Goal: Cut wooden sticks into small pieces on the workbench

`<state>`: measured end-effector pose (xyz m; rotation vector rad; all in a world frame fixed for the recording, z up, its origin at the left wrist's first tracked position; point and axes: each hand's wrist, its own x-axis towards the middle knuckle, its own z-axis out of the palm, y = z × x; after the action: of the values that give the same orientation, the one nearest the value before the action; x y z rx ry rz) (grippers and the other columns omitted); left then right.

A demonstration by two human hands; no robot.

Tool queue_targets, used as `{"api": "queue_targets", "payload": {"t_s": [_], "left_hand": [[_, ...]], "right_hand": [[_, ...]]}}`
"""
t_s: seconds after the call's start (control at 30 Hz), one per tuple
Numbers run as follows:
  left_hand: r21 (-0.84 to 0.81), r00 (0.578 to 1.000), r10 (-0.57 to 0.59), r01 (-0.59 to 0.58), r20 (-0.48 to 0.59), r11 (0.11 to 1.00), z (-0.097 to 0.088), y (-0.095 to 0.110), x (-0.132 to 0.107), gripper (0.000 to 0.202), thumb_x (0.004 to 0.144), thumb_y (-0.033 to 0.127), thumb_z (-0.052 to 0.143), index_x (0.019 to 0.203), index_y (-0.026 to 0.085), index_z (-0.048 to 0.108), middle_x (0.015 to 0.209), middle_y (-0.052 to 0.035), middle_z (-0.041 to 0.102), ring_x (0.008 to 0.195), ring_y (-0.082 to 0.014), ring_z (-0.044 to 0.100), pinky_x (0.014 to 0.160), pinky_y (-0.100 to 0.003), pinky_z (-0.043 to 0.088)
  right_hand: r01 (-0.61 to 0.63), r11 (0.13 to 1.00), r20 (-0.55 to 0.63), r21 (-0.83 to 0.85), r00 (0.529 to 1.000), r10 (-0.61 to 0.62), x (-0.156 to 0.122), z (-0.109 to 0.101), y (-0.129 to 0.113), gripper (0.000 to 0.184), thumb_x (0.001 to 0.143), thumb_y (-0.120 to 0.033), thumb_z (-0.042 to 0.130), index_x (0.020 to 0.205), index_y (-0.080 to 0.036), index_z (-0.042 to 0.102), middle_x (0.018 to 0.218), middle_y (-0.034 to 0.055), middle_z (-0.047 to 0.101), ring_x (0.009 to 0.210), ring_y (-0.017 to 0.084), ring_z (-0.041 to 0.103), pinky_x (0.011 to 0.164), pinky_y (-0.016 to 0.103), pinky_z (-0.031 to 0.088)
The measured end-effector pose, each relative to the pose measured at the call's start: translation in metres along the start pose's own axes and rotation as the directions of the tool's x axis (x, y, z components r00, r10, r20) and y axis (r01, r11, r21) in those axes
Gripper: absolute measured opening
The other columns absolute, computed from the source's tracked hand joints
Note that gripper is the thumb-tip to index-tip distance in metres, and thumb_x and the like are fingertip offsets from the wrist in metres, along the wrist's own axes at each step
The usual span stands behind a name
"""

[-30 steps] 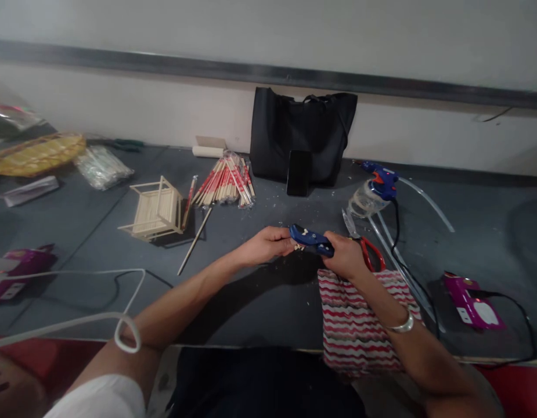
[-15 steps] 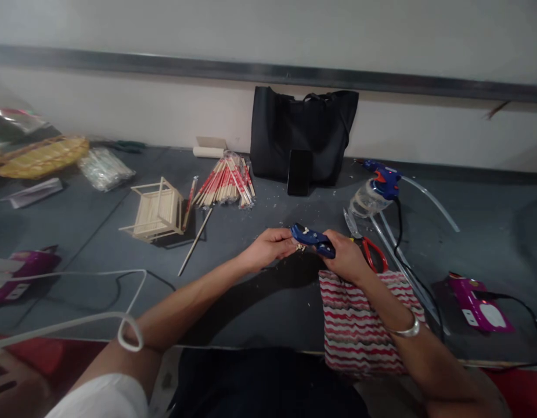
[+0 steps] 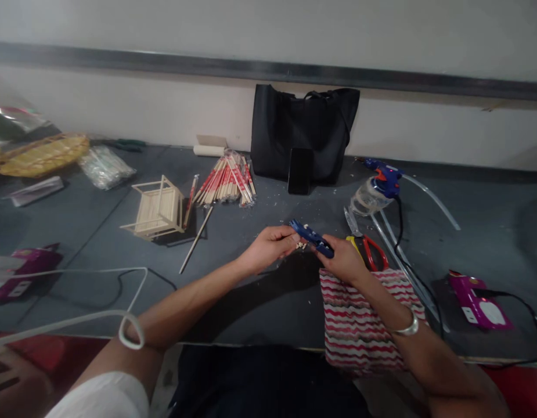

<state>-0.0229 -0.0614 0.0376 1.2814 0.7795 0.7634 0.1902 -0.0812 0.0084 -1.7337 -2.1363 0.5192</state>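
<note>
My right hand (image 3: 344,259) grips a small blue cutter (image 3: 310,237) over the grey table (image 3: 233,290). My left hand (image 3: 269,248) is pinched at the cutter's jaws, its fingertips closed on something small and pale that I cannot make out. Bits of wood litter the table under both hands. A red-and-white striped bag (image 3: 359,322) lies under my right forearm. Red-handled scissors (image 3: 368,247) lie just right of my right hand.
A small stick frame (image 3: 157,209), a loose stick (image 3: 196,239) and a bundle of wrapped chopsticks (image 3: 227,181) lie left of centre. A black bag (image 3: 303,130) with a phone (image 3: 300,170) stands at the wall. A blue glue gun (image 3: 384,177), purple glue guns (image 3: 477,305) and cords lie around.
The blue cutter has tilted a little in my right hand, its tip now higher. Both hands stay in the same spot.
</note>
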Motion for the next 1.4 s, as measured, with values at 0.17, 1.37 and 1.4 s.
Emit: {"api": "queue_targets", "payload": {"t_s": [0.17,1.37,1.4], "left_hand": [[-0.059,0.991,-0.133,0.134,0.01,0.989,-0.005,0.003,0.002,0.028,0.082,0.041,0.066,0.077,0.014,0.062,0.055,0.005,0.047,0.046,-0.0061,0.035,0.046,-0.021,0.024],[-0.07,0.993,-0.002,0.011,0.121,0.998,-0.014,-0.005,0.009,0.043,0.076,0.054,0.074,0.066,0.015,0.057,0.057,0.0061,0.038,0.053,-0.007,0.03,0.052,-0.024,0.022],[-0.05,0.994,-0.006,0.012,0.113,0.999,-0.014,-0.006,0.009,0.043,0.076,0.054,0.074,0.067,0.015,0.058,0.057,0.006,0.039,0.054,-0.0071,0.03,0.052,-0.024,0.022]], "right_hand": [[-0.022,0.995,-0.003,-0.1,1.0,0.022,0.003,0.002,0.002,0.021,0.084,-0.038,0.054,0.067,-0.026,0.055,0.061,0.0017,0.065,0.058,0.019,0.059,0.056,0.027,0.033],[0.142,0.977,-0.187,-0.16,0.967,-0.171,0.008,0.006,0.018,0.019,0.075,-0.028,0.061,0.092,-0.024,0.055,0.088,0.0072,0.068,0.085,0.025,0.064,0.074,0.034,0.047],[0.138,0.975,-0.19,-0.174,0.967,-0.171,0.008,0.006,0.018,0.02,0.074,-0.027,0.061,0.093,-0.024,0.055,0.089,0.0077,0.068,0.085,0.026,0.064,0.075,0.034,0.047]]}}
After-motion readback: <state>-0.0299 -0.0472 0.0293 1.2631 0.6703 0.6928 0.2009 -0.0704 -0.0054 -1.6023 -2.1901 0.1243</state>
